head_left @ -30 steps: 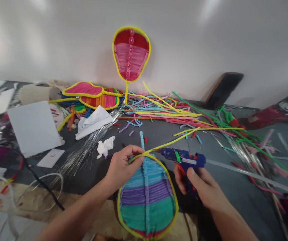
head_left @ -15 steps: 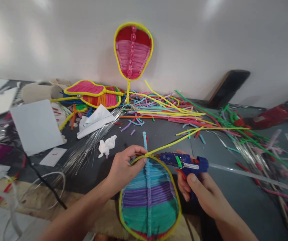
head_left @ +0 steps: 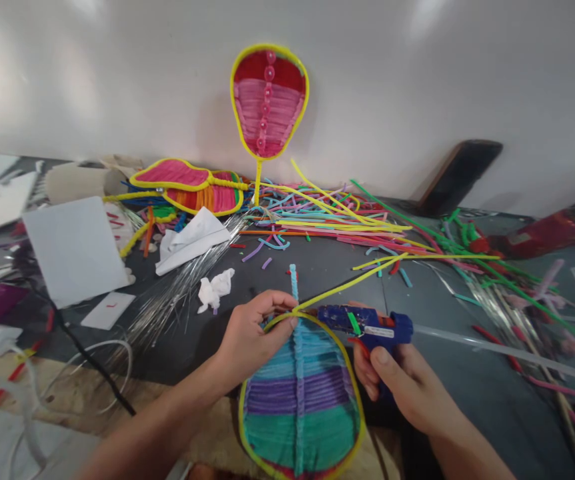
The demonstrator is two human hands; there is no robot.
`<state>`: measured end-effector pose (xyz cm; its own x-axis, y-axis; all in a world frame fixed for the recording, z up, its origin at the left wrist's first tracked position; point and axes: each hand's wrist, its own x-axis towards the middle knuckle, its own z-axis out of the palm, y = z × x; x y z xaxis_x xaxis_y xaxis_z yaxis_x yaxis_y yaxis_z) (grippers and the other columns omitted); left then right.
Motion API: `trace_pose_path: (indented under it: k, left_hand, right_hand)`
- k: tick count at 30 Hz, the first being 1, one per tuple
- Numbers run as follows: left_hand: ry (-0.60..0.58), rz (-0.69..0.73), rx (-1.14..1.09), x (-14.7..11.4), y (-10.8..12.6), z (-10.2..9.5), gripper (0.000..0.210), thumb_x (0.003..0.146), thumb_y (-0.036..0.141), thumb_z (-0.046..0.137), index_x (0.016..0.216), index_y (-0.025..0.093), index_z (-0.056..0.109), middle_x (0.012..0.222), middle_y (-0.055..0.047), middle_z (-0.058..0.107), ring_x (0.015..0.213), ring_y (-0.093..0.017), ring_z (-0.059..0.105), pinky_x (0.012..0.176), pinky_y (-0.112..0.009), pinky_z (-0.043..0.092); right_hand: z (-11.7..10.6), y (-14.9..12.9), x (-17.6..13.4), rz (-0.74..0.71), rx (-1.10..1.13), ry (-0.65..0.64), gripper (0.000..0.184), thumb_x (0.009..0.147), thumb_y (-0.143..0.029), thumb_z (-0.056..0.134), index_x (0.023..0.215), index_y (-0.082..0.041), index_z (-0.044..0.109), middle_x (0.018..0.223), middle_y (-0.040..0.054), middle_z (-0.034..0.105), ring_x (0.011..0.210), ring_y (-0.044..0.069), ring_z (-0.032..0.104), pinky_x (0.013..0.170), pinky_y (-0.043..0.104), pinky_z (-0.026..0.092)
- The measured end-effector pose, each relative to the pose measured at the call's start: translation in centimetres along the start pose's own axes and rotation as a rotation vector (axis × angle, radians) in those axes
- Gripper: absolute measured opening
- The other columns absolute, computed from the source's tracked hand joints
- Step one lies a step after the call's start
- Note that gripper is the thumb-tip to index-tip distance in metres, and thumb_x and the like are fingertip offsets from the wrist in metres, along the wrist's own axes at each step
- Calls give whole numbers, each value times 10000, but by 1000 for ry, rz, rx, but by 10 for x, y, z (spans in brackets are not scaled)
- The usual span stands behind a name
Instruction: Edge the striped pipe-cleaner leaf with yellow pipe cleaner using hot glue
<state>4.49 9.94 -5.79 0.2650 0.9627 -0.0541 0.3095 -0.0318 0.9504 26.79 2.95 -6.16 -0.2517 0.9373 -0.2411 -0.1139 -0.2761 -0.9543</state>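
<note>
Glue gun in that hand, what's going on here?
The person's left hand pinches the top of a yellow-rimmed striped panel, where a yellow pipe cleaner runs off to the right. The right hand holds a blue glue gun close to that spot. Behind, a red-and-pink panel stands upright.

Fuzzy panel [head_left: 320,398], smooth plastic glue gun [head_left: 336,321], matt folded paper [head_left: 195,239]

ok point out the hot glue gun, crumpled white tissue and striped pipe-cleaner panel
Hot glue gun [head_left: 367,320]: head view, on its blue body.
Crumpled white tissue [head_left: 216,291]: head view, near its middle.
Striped pipe-cleaner panel [head_left: 320,393]: head view, on the purple band.
</note>
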Motion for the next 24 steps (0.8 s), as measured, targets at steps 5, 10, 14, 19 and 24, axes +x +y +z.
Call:
trace_pose_path:
  k: [5,10,14,19,24]
  left_hand:
    - [-8,4,0,0,1,1,155,775,185,618,927,197,645,825,-2,708,764,-128,674,697,-200,509]
    - [-2,-2,-30,-1,1,2,165,767,177,619,930,194,605,843,-3,701,807,-128,685,716,-192,514]
    - [2,-10,-44,-2,2,3,178,765,174,619,938,192,584,849,-4,695,816,-126,689,721,-190,515]
    - [4,-3,-47,-1,2,4,181,761,178,616,938,187,580,848,-9,691,815,-130,689,718,-197,519]
    - [1,-7,-24,-2,1,3,194,757,182,624,947,188,585,857,-14,695,821,-137,690,731,-211,521]
  right_hand:
    - [5,-5,2,-32,-1,20,418,914,-535,489,690,-183,515,636,-25,442,491,73,413,462,211,385]
    - [9,-8,3,-37,-3,30,359,902,-544,506,878,-192,574,646,-34,436,488,75,399,448,206,375]
    - [4,-1,-1,-30,-49,34,492,935,-507,468,1326,-224,376,670,-40,465,515,98,418,482,227,393]
    - [-3,0,-4,-7,-136,12,619,937,-506,454,1432,-204,237,693,-32,469,537,120,429,501,253,388]
    - [-5,-3,-7,32,-176,43,611,929,-488,478,1429,-217,256,716,-25,470,565,133,438,522,260,405]
